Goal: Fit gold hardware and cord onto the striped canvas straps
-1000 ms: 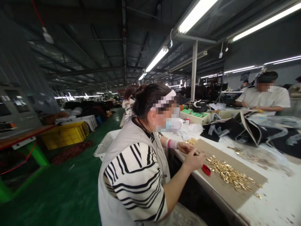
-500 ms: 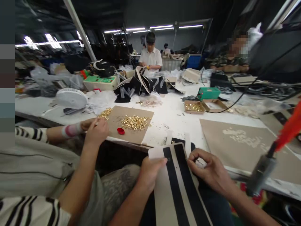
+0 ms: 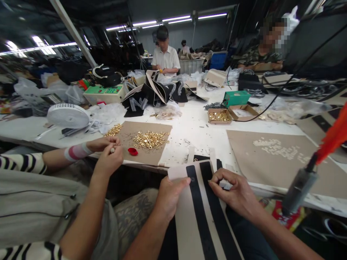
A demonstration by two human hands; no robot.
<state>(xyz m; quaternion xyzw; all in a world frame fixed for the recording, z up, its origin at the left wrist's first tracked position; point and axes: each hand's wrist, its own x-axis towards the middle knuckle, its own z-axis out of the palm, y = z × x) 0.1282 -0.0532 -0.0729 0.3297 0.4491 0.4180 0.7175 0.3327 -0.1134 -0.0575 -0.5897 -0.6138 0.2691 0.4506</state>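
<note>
Clock = head view, centred on the panel, 12 pointing away from the wearer. Beige panel (image 3: 187, 227) lay tilted over the wearer's lap, far end at the near edge of the white table (image 3: 187, 131); couldn't tell if the two touched. Two black strips (image 3: 198, 207) ran along it. Left hand (image 3: 168, 198) had the panel at 10 o'clock: thumb flat on the face, tip just beside a small round mark (image 3: 193, 179) on the left-hand strip, other fingers hidden underneath, grip closed. Right hand (image 3: 240, 195) was at 2 o'clock: thumb and forefinger tips pinched together over the right-hand strip near its far end, remaining fingers curled; couldn't tell if anything tiny sat between the tips. Heap of gold-coloured fittings (image 3: 150, 139) on a cardboard sheet (image 3: 161, 157) at 11, red ring-shaped item (image 3: 132, 151) near it. Co-worker's hands (image 3: 112, 153) at 10, fingers bunched close together. Small carton of gold pieces (image 3: 219, 117) between 12 and 1, green box (image 3: 237, 98) at 1, pale pieces (image 3: 279, 148) spread at 2.
</note>
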